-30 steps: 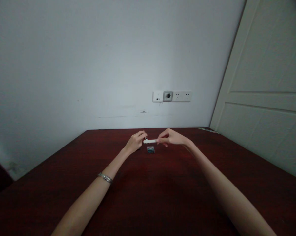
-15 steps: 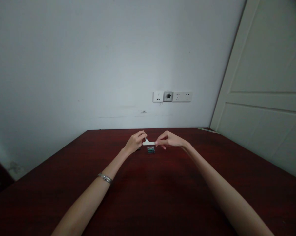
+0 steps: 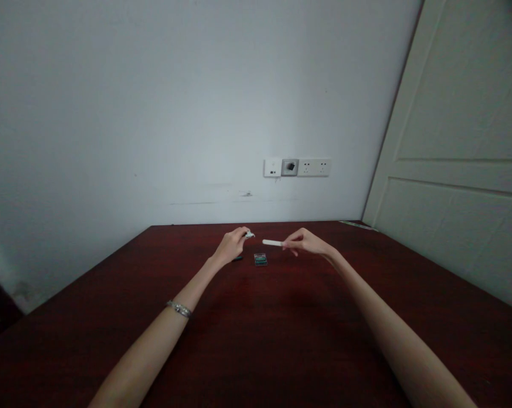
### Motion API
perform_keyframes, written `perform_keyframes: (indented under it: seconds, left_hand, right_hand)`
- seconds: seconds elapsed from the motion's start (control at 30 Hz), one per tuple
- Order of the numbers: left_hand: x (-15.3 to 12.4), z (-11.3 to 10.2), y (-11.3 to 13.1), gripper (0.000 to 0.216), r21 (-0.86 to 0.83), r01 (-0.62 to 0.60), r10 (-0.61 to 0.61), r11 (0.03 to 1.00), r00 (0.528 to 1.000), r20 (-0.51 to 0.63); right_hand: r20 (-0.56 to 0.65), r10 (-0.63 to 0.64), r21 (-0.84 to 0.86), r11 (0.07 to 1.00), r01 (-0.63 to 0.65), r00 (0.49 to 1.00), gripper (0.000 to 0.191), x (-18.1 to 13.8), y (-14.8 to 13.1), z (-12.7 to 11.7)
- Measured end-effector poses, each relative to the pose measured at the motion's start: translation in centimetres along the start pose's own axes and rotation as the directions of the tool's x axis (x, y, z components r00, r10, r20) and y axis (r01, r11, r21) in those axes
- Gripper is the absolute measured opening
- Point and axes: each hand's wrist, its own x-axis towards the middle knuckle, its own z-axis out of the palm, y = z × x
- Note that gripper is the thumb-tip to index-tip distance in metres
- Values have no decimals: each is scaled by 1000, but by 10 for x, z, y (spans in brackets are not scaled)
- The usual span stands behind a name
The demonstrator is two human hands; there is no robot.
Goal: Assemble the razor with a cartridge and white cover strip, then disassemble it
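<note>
White stick [image 3: 272,242] in right hand [image 3: 309,242], white piece [image 3: 249,234] in left hand [image 3: 231,246]; box [image 3: 260,259] beneath.

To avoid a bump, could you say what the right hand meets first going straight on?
Probably the left hand and its small white piece; the right hand's white stick points there, depth unclear.
</note>
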Motion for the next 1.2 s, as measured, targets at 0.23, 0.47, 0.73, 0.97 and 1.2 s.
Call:
perform_keyframes:
  seconds: [0.23,0.47,0.73,0.97,1.2]
  left_hand:
    - [3,9,11,15,-463,673,-436,577,733,521]
    - [-2,5,29,28,-533,771,-365,349,635,681]
    - [-11,10,32,25,-577,768,-365,278,640,676]
    - [-13,13,33,20,-576,783,-339,236,622,706]
    - [-15,15,35,19,-566,795,-357,219,605,712]
  right_hand:
    - [-264,-4,33,999,13,965,45,9,3,12]
    - [-366,36,-51,997,-59,930,50,14,5,27]
    - [-348,40,-105,991,-81,937,54,21,17,40]
    - [-316,6,-92,995,-37,949,54,21,18,42]
    - [-324,-23,-147,989,-26,946,54,21,25,41]
